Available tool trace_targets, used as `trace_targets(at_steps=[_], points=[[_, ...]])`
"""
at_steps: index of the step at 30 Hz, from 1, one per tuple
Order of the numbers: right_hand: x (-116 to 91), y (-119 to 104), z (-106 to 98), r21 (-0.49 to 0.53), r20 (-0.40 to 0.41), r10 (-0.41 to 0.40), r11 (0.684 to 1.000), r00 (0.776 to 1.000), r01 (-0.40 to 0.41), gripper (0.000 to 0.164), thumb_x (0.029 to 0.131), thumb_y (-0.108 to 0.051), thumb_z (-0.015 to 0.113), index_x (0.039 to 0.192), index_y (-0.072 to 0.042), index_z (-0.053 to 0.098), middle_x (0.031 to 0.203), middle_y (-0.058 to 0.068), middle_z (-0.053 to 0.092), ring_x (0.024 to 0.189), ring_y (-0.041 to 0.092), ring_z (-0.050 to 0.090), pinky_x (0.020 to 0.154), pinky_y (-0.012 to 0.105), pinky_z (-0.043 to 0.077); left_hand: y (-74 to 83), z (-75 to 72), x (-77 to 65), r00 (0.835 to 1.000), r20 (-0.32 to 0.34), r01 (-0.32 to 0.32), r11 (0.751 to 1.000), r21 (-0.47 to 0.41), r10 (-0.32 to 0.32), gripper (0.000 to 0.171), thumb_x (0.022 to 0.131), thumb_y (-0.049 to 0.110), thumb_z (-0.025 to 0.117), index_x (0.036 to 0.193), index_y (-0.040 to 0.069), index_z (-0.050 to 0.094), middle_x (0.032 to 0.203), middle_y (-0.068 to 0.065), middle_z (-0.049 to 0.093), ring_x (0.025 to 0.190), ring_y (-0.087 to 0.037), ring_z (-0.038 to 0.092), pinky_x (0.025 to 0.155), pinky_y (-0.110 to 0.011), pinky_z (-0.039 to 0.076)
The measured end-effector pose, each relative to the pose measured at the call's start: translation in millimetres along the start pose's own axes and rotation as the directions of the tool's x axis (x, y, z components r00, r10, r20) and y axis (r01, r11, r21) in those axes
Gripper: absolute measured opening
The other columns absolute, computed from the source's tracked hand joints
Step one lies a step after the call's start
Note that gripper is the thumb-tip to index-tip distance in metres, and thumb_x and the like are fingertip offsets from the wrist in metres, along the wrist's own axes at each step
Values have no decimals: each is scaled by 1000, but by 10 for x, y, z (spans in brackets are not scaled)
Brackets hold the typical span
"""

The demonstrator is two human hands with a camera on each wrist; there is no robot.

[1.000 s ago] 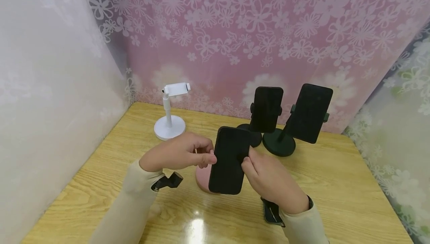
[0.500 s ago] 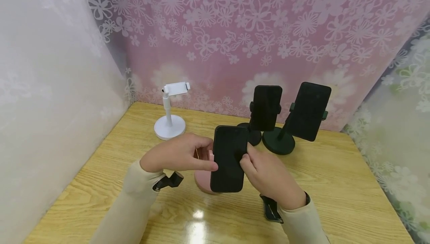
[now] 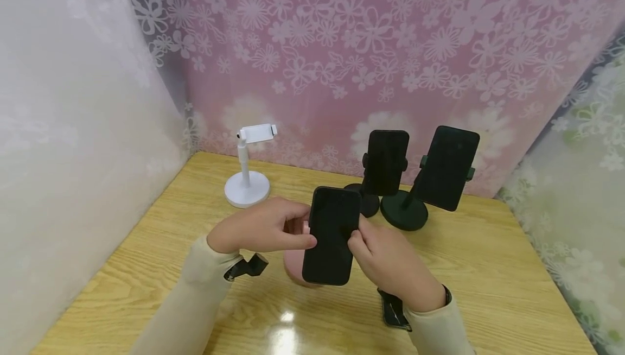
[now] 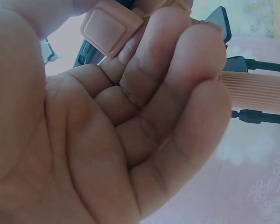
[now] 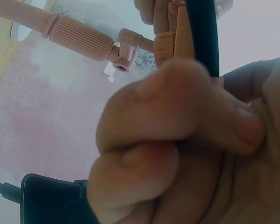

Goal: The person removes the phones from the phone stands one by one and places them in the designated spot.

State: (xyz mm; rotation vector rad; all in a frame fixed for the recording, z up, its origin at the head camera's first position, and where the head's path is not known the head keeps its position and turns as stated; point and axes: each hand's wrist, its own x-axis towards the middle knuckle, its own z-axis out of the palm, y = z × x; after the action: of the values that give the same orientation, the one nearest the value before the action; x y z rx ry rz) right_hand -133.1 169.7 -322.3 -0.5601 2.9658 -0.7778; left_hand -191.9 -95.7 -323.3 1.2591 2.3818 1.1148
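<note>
A black smartphone (image 3: 331, 241) stands upright in front of a pink phone stand, whose round base (image 3: 295, 266) shows beneath it. My left hand (image 3: 268, 226) holds the stand's clamp at the phone's left edge, thumb in front and fingers curled behind. The left wrist view shows the clamp's square pink end (image 4: 109, 28) by the thumb and fingers. My right hand (image 3: 391, 260) grips the phone's right edge with curled fingers. In the right wrist view, the ribbed pink post (image 5: 81, 38) reaches toward the clamp's back plate (image 5: 184, 37). The phone hides most of the clamp in the head view.
Behind stand a black phone stand holding a smartphone (image 3: 386, 162) and a dark green stand holding another smartphone (image 3: 449, 168). A white phone stand (image 3: 247, 188) with no phone is at the back left. Floral curtains (image 3: 312, 62) enclose the wooden table (image 3: 161, 257).
The phone has straightened a little and shifted slightly left. My left thumb has straightened and moved a little down along its edge. My right hand stays on the right edge.
</note>
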Motion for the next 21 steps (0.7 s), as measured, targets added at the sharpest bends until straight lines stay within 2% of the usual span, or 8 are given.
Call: trace_targets(at_steps=[7, 11, 17, 21], points=[[-8, -6, 7, 5, 8, 13, 1000, 1000, -13, 20, 108, -23, 41, 114, -16, 58, 62, -4, 43, 51, 12, 41, 56, 30, 41, -3, 3, -4, 1000, -26, -4, 1000, 24, 5, 21, 98, 43, 72, 87, 26, 65, 72, 11, 64, 63, -10, 61, 61, -28, 52], [-20, -12, 11, -5, 3, 5, 1000, 1000, -5, 17, 107, -23, 42, 114, -17, 56, 61, -6, 41, 50, 10, 39, 55, 29, 40, -3, 10, 23, 1000, -8, -7, 1000, 22, 7, 17, 100, 39, 68, 90, 27, 65, 73, 10, 63, 64, -11, 59, 61, -28, 51], [-25, -21, 11, -12, 13, -7, 1000, 1000, 7, 18, 107, -23, 43, 116, -14, 56, 58, -6, 41, 48, 10, 38, 53, 28, 39, -17, 15, 33, 1000, 5, -20, 1000, 9, 20, 19, 102, 32, 66, 88, 21, 62, 74, 7, 61, 66, -17, 59, 62, -28, 49], [-31, -17, 13, -18, 15, -8, 1000, 1000, 8, 20, 107, -23, 44, 120, -13, 56, 58, -6, 42, 47, 10, 38, 52, 28, 39, -63, 20, 18, 999, 35, -23, 999, -38, 24, 18, 103, 33, 66, 90, 21, 63, 75, 6, 60, 65, -13, 55, 61, -27, 46]])
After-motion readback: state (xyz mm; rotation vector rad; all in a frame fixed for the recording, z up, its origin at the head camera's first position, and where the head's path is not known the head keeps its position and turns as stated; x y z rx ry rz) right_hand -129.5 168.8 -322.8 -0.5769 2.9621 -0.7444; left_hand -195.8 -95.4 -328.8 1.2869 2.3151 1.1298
